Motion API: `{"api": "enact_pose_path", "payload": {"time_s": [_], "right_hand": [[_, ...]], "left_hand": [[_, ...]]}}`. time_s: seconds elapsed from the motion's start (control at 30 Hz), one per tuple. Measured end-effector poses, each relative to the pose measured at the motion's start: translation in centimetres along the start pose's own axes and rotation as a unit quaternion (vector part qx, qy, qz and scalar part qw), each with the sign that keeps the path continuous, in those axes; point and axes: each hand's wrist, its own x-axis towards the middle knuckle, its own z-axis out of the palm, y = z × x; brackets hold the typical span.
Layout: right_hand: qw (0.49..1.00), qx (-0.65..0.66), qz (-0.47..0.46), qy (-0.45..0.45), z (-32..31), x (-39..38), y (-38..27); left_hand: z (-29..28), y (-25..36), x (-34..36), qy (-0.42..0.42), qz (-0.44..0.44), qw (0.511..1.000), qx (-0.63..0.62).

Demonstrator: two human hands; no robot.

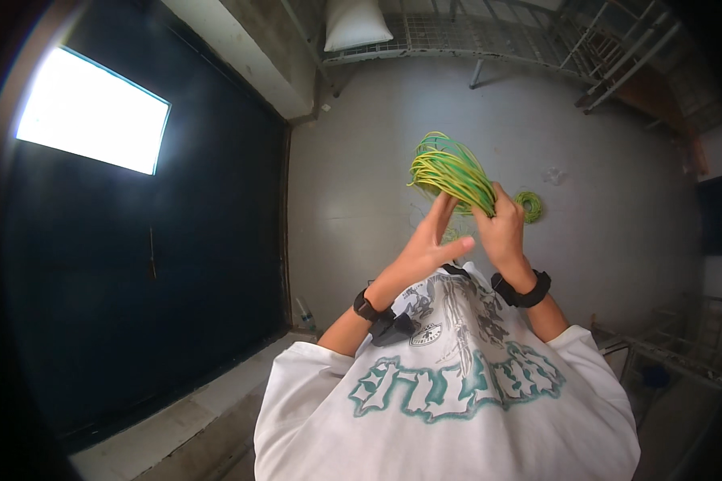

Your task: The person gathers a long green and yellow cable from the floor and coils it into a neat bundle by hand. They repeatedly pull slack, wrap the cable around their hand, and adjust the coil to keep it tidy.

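A thick coil of yellow-and-green wire (451,172) hangs in front of me, its loops bunched together. My right hand (504,228) grips the bundle at its right end, fingers wrapped round the strands. Below the coil, my left hand (435,240) has its thumb stretched away from the fingers. Those left fingertips reach up to the underside of the loops and are partly hidden there. On the floor beyond my right hand lies a second, smaller wire coil (529,207). More thin green strands (454,234) show between my hands, partly covered.
Metal-framed beds with wire mesh (449,36) stand at the far side, with a white pillow (356,24) on one. To the left is a dark door (208,232) with a bright window pane (96,111). A small clear plastic item (553,175) lies on the grey floor (361,144).
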Motion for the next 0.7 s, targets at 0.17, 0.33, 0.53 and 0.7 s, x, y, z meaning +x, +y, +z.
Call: {"api": "enact_pose_path", "payload": {"time_s": [0.17, 0.33, 0.53, 0.7], "right_hand": [[0.985, -0.142, -0.077, -0.06, 1.5, -0.7, -1.0], [0.966, -0.235, -0.068, -0.087, 2.5, -1.1, -2.5], [0.995, -0.082, -0.041, -0.034, 1.9, -2.2, -4.0], [0.998, 0.053, 0.041, -0.023, 3.0, -2.9, -1.8]], "left_hand": [[0.8, 0.0, 2.2, 0.151, -0.036, 0.918, -0.364], [-0.3, 0.8, 2.3, 0.219, -0.069, 0.844, -0.484], [0.0, 2.7, 1.1, 0.222, -0.039, 0.857, -0.464], [-0.1, 5.4, 0.7, 0.224, 0.019, 0.872, -0.434]]}}
